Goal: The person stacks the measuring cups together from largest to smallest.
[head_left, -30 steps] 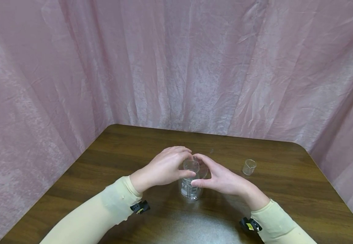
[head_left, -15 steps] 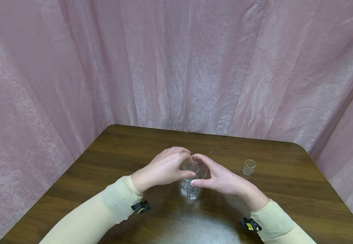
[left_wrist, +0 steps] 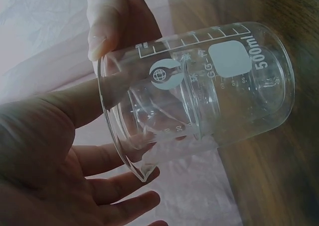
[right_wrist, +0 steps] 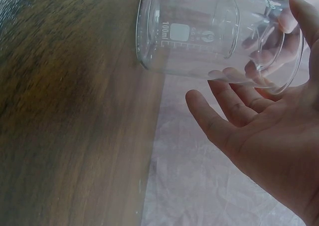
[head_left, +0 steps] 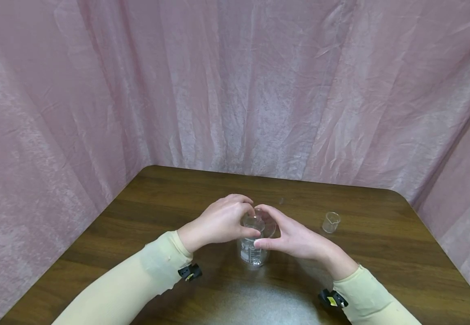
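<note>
A clear 500 ml glass beaker (head_left: 252, 255) stands upright on the table in the head view. Nested within it is a 100 ml beaker (right_wrist: 179, 32), read in the right wrist view. Higher inside, partly sunk below the big rim, a smaller beaker (left_wrist: 164, 111) shows through the glass. My left hand (head_left: 224, 221) pinches that smaller beaker near its top, thumb on the near side and fingers beyond. My right hand (head_left: 293, 235) curves round the big beaker's upper part, thumb in front and fingers behind. Overlapping glass blurs the exact finger contacts.
A small glass beaker (head_left: 331, 222) with a spout stands apart to the right on the brown wooden table (head_left: 169, 189). A tiny clear item or mark (head_left: 281, 201) lies behind the hands. Pink curtains (head_left: 235, 90) hang beyond the table's far edge.
My left hand and wrist have shifted very slightly up and to the right. The inner rim sits a touch lower within the big beaker. My right hand stays in place.
</note>
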The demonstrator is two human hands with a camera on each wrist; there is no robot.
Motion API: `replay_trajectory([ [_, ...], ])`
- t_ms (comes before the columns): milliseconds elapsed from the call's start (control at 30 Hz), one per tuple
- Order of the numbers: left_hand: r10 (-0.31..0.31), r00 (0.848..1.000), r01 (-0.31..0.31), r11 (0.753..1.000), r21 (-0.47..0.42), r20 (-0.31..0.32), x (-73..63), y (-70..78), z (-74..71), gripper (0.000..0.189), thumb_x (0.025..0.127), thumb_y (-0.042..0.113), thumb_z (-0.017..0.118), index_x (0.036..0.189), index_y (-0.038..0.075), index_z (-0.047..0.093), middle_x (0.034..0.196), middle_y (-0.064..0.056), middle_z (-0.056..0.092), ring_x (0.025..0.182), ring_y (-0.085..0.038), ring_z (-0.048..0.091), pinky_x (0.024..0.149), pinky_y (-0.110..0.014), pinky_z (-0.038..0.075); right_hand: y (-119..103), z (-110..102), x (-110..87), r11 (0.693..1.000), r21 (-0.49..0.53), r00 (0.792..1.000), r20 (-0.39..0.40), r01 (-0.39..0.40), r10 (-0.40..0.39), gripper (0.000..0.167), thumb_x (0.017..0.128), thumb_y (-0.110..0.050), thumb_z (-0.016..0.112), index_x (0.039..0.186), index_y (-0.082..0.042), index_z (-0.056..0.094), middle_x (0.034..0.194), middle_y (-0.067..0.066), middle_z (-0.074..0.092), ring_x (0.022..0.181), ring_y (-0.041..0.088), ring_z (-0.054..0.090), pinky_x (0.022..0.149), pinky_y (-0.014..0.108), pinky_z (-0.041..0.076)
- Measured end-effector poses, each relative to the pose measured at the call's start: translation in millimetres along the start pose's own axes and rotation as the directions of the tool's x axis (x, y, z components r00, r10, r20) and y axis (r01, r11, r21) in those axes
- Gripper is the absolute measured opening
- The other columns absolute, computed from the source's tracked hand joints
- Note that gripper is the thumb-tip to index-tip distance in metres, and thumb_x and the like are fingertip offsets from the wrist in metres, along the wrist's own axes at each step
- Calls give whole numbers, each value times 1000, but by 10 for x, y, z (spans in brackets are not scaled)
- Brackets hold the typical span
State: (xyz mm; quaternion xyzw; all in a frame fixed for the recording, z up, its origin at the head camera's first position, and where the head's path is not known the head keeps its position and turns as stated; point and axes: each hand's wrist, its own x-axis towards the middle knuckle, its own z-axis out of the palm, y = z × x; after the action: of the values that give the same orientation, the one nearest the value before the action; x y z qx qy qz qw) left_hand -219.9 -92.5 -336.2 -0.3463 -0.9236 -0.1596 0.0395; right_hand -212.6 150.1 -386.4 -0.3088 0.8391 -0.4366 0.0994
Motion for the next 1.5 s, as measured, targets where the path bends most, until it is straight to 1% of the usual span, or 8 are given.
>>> replay_trajectory([
  [200, -34, 999, 33, 999, 9, 41, 35, -8, 0, 42, 89, 48, 94, 112, 14, 84, 148, -10, 68, 143, -32, 57, 112, -50, 53, -4, 2, -1, 1000, 0, 1000, 2, -8, 8, 75, 100, -40, 84, 161, -23, 44, 144, -2, 64, 133, 17, 61, 110, 46, 53],
  [400, -46, 997, 45, 999, 5, 64, 58, -9, -6, 41, 88, 47, 94, 113, 16, 84, 149, -10, 67, 144, -32, 57, 112, -50, 53, -1, 7, 4, 1000, 19, 1000, 9, -1, 1, 73, 100, -38, 84, 160, -22, 45, 143, -1, 64, 132, 18, 62, 109, 46, 53],
  [600, -45, 997, 45, 999, 1, 65, 64, -10, -6, 37, 88, 45, 94, 110, 17, 84, 147, -11, 68, 143, -32, 57, 111, -49, 53, 3, 9, 9, 999, 36, 1000, 18, 3, -4, 71, 101, -39, 84, 159, -24, 46, 145, -1, 63, 132, 19, 62, 110, 50, 52],
  [867, -46, 996, 46, 999, -5, 82, 78, 2, -4, 37, 87, 44, 94, 111, 17, 85, 143, -7, 71, 140, -29, 60, 110, -48, 54, 2, 12, 3, 999, 41, 1000, 25, 10, -11, 70, 102, -37, 84, 159, -23, 46, 145, 0, 62, 133, 19, 62, 109, 43, 54],
  [1000, -33, 996, 32, 999, 8, 81, 87, -3, 0, 37, 87, 45, 94, 110, 18, 85, 141, -7, 71, 138, -29, 61, 110, -47, 54, 2, 12, 5, 999, 37, 1000, 22, 11, -12, 70, 101, -37, 83, 158, -23, 46, 147, -1, 61, 134, 19, 62, 110, 44, 53],
  [1100, -25, 996, 24, 1000, 12, 80, 91, -5, -1, 37, 87, 45, 94, 111, 17, 85, 142, -8, 71, 138, -30, 61, 110, -48, 54, 5, 9, 7, 999, 33, 1000, 21, 12, -13, 69, 101, -37, 83, 158, -23, 46, 148, -1, 61, 134, 19, 61, 111, 46, 52],
  [1267, -23, 997, 23, 1000, 9, 78, 92, -5, -8, 38, 87, 44, 95, 111, 17, 85, 143, -10, 70, 139, -30, 60, 112, -49, 53, 5, 8, 14, 999, 31, 1000, 21, 15, -16, 68, 101, -37, 83, 157, -23, 47, 147, -1, 61, 135, 20, 61, 111, 46, 52],
  [1500, -28, 996, 28, 1000, 9, 85, 88, 3, -18, 39, 87, 44, 94, 113, 17, 86, 142, -6, 71, 140, -29, 60, 111, -48, 53, 1, 13, 18, 999, 23, 1000, 16, 21, -22, 68, 101, -37, 84, 156, -22, 48, 148, -1, 61, 135, 20, 61, 112, 45, 52],
])
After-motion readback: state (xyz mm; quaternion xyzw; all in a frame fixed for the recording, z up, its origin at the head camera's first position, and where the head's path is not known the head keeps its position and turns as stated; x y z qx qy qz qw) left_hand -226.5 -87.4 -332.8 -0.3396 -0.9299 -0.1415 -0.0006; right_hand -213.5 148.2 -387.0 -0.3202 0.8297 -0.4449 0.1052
